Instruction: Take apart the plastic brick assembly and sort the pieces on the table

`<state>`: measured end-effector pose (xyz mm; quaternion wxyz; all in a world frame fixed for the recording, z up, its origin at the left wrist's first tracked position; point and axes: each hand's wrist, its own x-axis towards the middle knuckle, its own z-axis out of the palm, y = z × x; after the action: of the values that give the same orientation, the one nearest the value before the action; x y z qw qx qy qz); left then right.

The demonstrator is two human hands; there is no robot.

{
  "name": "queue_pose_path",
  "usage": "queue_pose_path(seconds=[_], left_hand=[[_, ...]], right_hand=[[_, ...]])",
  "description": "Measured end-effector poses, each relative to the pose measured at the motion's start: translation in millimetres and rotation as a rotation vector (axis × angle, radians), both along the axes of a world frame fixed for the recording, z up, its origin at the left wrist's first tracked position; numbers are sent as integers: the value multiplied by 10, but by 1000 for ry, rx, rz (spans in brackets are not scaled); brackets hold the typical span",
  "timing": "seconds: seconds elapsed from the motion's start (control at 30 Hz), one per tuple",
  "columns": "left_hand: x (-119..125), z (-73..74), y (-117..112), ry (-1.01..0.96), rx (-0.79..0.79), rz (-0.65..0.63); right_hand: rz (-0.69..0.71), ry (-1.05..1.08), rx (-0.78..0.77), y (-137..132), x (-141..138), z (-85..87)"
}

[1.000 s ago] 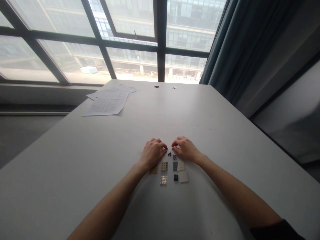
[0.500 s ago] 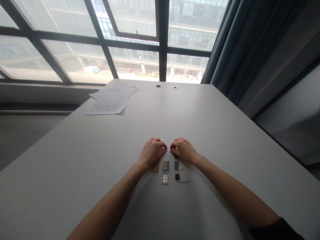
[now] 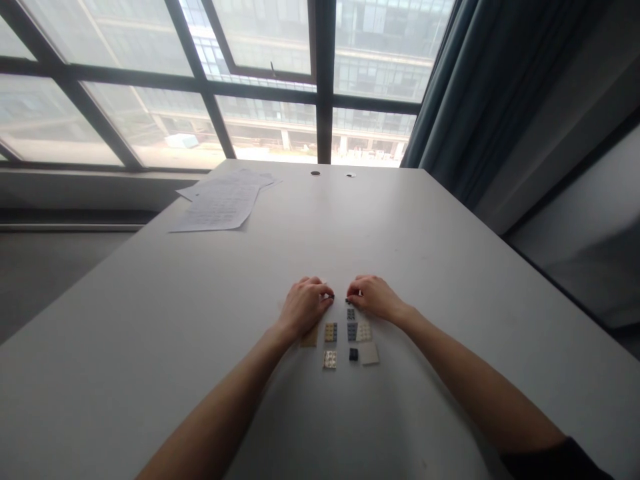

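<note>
Both hands rest on a white table (image 3: 200, 320), fingertips facing each other. My left hand (image 3: 304, 305) is curled, its fingers pinched on a tiny dark piece at the fingertips. My right hand (image 3: 374, 295) is curled too and pinches another small dark piece. Just below the hands lie several small flat building plates: a tan and blue one (image 3: 331, 331), a blue and cream one (image 3: 359, 331), a tan one (image 3: 309, 337) partly under my left wrist, a pale studded one (image 3: 329, 359), a small dark brick (image 3: 353, 354) and a cream tile (image 3: 369, 354).
A loose pile of printed sheets (image 3: 220, 200) lies at the table's far left. Two small round holes (image 3: 315, 173) sit near the far edge. A large window is behind the table and a dark curtain (image 3: 480, 100) hangs at the right.
My right hand has drawn slightly back to the right, widening the gap between the fingertips. The tiny dark pieces that lay loose between the hands a second ago no longer show there.
</note>
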<state>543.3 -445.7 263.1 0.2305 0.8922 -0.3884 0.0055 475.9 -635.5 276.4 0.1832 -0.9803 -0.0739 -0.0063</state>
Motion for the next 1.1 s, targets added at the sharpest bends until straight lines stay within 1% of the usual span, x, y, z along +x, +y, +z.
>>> queue_pose_path(seconds=[0.13, 0.2, 0.27, 0.33, 0.37, 0.5, 0.63, 0.83, 1.1], left_hand=[[-1, -24, -37, 0, -2, -10], [2, -31, -51, -2, -4, -12], [5, -33, -55, -4, -4, -8], [6, -29, -52, -6, -2, -3], [6, -25, -50, -6, 0, -3], [-8, -8, -61, -11, 8, -9], [-30, -4, -98, -21, 12, -13], [-74, -3, -159, -22, 10, -40], [-112, 12, -229, -22, 22, -87]], right_hand=[[114, -37, 24, -33, 67, -24], [82, -94, 44, -30, 61, -34], [-16, -118, 46, -8, 29, -39], [-97, -80, 22, 27, -11, -36], [-115, -54, 8, 46, -26, -31], [-125, 12, -27, 97, -34, -7], [-100, 49, -34, 81, -18, 18], [-108, 28, -46, 27, -85, 31], [-121, 23, -63, 24, -143, 32]])
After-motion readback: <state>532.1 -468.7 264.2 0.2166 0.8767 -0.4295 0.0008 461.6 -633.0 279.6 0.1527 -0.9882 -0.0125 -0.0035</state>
